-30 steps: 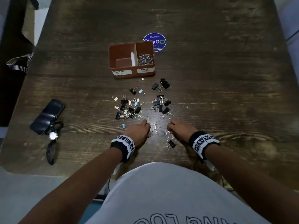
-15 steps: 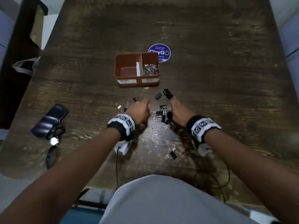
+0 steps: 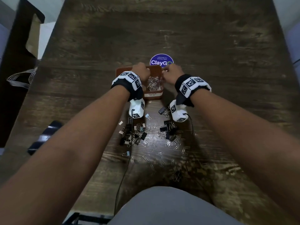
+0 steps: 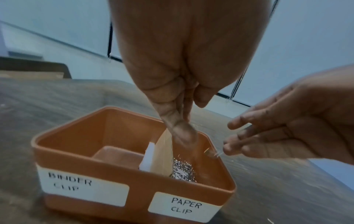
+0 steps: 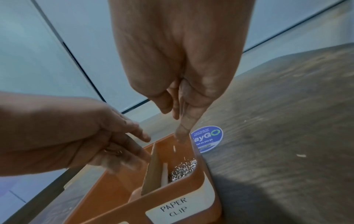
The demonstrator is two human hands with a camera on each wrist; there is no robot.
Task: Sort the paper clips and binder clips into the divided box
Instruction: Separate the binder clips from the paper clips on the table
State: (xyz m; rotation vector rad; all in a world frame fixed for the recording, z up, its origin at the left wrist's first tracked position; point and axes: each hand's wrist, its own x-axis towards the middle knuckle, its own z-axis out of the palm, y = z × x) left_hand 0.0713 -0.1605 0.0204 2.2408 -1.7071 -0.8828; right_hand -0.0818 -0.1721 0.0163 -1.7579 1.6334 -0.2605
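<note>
Box's point(image 3: 153, 95) left compartment behind the left wrist (head view), falling paper clips point(image 5: 174, 148) motion-blurred.

A white paper label point(image 4: 84, 187) on the front wall of the orange plastic divided box point(image 4: 138, 180) reads "BINDER CLIP" in handwritten capitals; a second white label point(image 4: 184, 207) beside it reads "PAPER CLIP". Behind the box, a round blue sticker point(image 3: 161, 61) on the dark wooden table point(image 3: 211, 46) carries the word "ClayGO", its smaller lines blurred.

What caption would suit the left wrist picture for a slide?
Left hand and right hand over the divided box, above its paper clips.
</note>
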